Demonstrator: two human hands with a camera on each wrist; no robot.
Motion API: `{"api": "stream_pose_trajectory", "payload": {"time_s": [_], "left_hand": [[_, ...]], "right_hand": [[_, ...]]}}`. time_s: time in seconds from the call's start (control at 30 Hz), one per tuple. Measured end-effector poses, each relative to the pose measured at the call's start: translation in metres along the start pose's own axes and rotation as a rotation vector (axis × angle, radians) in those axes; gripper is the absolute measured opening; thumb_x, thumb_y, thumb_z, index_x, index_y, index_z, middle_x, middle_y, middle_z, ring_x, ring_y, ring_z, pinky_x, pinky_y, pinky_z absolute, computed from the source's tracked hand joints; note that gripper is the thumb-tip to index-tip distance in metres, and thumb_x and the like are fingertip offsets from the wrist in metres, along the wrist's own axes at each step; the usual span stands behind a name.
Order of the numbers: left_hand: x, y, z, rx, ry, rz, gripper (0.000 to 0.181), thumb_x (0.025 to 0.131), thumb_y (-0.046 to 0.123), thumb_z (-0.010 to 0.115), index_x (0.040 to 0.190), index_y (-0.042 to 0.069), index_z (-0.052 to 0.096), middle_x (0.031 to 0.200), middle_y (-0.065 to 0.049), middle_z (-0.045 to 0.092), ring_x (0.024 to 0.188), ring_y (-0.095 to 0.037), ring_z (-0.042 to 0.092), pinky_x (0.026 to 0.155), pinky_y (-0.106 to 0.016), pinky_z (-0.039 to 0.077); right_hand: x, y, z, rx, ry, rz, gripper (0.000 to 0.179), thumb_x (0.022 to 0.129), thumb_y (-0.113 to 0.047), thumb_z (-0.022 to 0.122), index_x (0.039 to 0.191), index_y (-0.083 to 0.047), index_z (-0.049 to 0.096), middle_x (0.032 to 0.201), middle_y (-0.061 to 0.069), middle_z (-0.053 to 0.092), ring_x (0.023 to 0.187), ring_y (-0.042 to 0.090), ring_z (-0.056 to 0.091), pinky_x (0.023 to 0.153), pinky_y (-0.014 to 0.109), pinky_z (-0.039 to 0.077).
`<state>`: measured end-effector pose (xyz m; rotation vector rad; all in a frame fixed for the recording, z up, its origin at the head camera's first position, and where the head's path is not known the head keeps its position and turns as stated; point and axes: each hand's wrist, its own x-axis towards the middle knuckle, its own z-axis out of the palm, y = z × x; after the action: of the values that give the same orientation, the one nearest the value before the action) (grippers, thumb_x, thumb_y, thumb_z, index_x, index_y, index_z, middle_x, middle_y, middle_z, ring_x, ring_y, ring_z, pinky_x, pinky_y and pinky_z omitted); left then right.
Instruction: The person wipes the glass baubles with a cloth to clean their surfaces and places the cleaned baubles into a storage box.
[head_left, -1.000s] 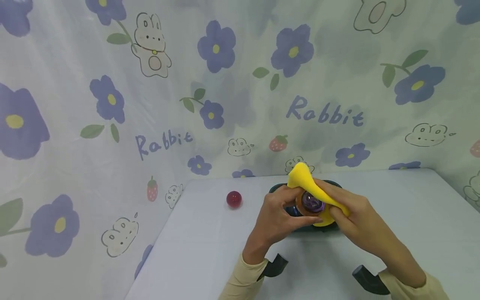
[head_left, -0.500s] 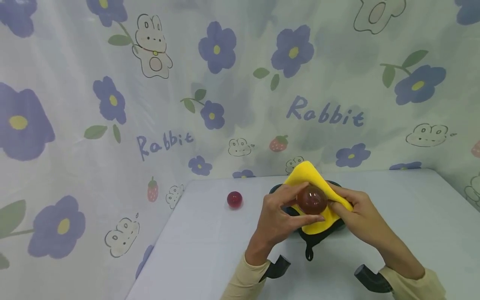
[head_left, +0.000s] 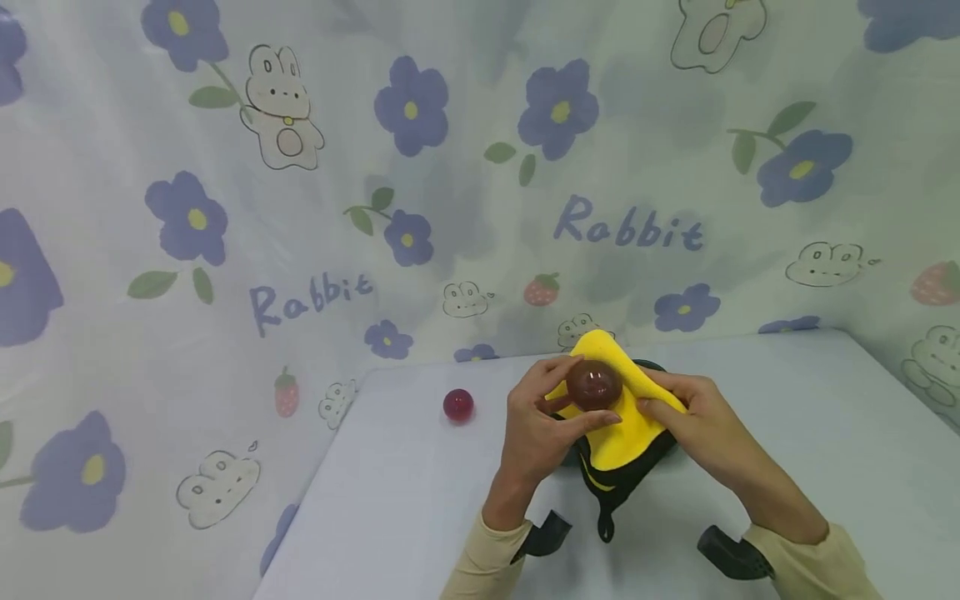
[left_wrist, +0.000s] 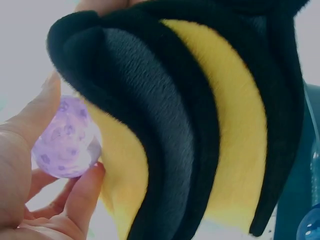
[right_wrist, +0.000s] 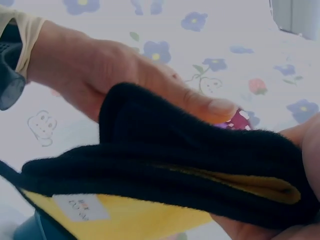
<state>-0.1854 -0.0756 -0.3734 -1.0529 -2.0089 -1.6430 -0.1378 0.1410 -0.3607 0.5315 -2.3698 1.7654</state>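
Observation:
My left hand (head_left: pixel 534 421) pinches a see-through ball (head_left: pixel 594 385) between thumb and fingers. It looks reddish brown in the head view and pale purple with small marks in the left wrist view. My right hand (head_left: pixel 697 417) grips the edge of a yellow cloth (head_left: pixel 626 442) with black trim and a hanging loop. The cloth spreads behind and below the ball. Folded layers of the cloth (right_wrist: pixel 150 165), with a white label, fill much of the right wrist view and hide most of the ball there.
A red ball (head_left: pixel 458 406) rests on the white table (head_left: pixel 390 500), left of my hands. Behind the cloth stands a dark green container (head_left: pixel 651 365), mostly hidden. A blue ball (left_wrist: pixel 309 225) shows beside it in the left wrist view. A printed curtain (head_left: pixel 480 217) backs the table.
The cloth was folded over the ball's right side; it has drawn back and now hangs spread out, its loop dangling. The ball's visible face has gone from purple and amber to reddish brown.

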Motion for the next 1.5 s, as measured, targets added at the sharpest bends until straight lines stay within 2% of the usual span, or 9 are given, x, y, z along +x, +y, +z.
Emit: {"api": "stream_pose_trajectory", "payload": {"time_s": [0.2,0.4,0.53,0.67,0.8,0.93,1.17,1.4,1.5], "left_hand": [[-0.002,-0.008,-0.001,-0.057,0.002,-0.065,0.057,0.085,0.033,0.086,0.136,0.016,0.068,0.131,-0.006,0.071,0.117,-0.018,0.068,0.096,-0.031,0.061],[-0.003,-0.012,0.000,-0.063,0.018,-0.140,0.062,0.081,0.048,0.085,0.135,0.019,0.069,0.130,-0.003,0.073,0.115,-0.015,0.070,0.092,-0.030,0.062],[-0.001,-0.015,-0.001,-0.096,0.027,-0.175,0.062,0.080,0.042,0.088,0.134,0.018,0.070,0.129,-0.005,0.074,0.114,-0.016,0.071,0.092,-0.031,0.063],[0.000,-0.019,-0.001,-0.100,0.037,-0.218,0.058,0.079,0.032,0.091,0.131,0.018,0.071,0.126,-0.005,0.075,0.112,-0.015,0.071,0.092,-0.031,0.063],[0.000,-0.023,-0.001,-0.097,0.032,-0.290,0.056,0.077,0.022,0.093,0.129,0.017,0.073,0.121,-0.006,0.077,0.108,-0.013,0.073,0.093,-0.030,0.062],[-0.002,-0.029,0.002,-0.110,0.013,-0.370,0.058,0.074,0.018,0.095,0.128,0.014,0.074,0.119,-0.008,0.077,0.107,-0.017,0.074,0.091,-0.029,0.063],[-0.002,-0.046,0.010,-0.192,-0.054,-0.473,0.061,0.074,0.010,0.093,0.131,0.013,0.072,0.125,-0.008,0.075,0.105,-0.037,0.076,0.085,-0.029,0.064],[0.002,-0.063,0.019,-0.160,-0.115,-0.488,0.060,0.076,0.011,0.092,0.132,0.012,0.071,0.127,-0.005,0.075,0.109,-0.017,0.075,0.092,-0.027,0.062],[0.003,-0.070,0.022,-0.150,-0.136,-0.515,0.060,0.076,0.012,0.092,0.131,0.012,0.071,0.127,-0.004,0.076,0.109,-0.015,0.075,0.092,-0.026,0.062]], "right_hand": [[0.002,-0.002,-0.003,-0.020,-0.009,0.094,0.049,0.103,-0.009,0.057,0.148,0.010,0.048,0.140,0.029,0.061,0.095,0.011,0.066,0.085,0.015,0.058],[0.000,0.000,-0.012,-0.022,-0.015,0.095,0.048,0.104,-0.009,0.055,0.147,0.011,0.048,0.130,0.027,0.066,0.091,0.011,0.065,0.084,0.018,0.058],[-0.002,0.003,-0.019,-0.025,-0.013,0.094,0.048,0.105,-0.011,0.055,0.148,0.009,0.048,0.130,0.025,0.066,0.092,0.011,0.065,0.083,0.018,0.059],[-0.006,0.006,-0.032,0.031,0.007,0.067,0.048,0.106,-0.010,0.055,0.149,0.009,0.047,0.122,0.010,0.070,0.090,0.013,0.068,0.082,0.022,0.062],[-0.010,0.009,-0.047,0.045,0.096,0.023,0.049,0.107,-0.010,0.054,0.150,0.012,0.043,0.115,-0.012,0.069,0.090,0.009,0.070,0.080,0.020,0.062],[-0.012,0.010,-0.060,-0.067,0.246,0.005,0.049,0.106,-0.012,0.056,0.150,0.007,0.045,0.115,-0.023,0.065,0.092,0.002,0.068,0.081,0.013,0.059],[-0.012,0.012,-0.068,-0.146,0.440,0.031,0.049,0.105,-0.012,0.057,0.152,0.000,0.047,0.115,-0.026,0.058,0.093,-0.004,0.062,0.080,0.004,0.053],[-0.007,0.014,-0.068,-0.154,0.479,0.033,0.049,0.105,-0.012,0.057,0.151,-0.001,0.048,0.116,-0.024,0.056,0.094,-0.002,0.060,0.080,0.003,0.053],[-0.006,0.015,-0.068,-0.164,0.505,0.043,0.048,0.105,-0.013,0.056,0.152,-0.003,0.048,0.122,-0.014,0.058,0.096,-0.002,0.059,0.081,0.002,0.052]]}}
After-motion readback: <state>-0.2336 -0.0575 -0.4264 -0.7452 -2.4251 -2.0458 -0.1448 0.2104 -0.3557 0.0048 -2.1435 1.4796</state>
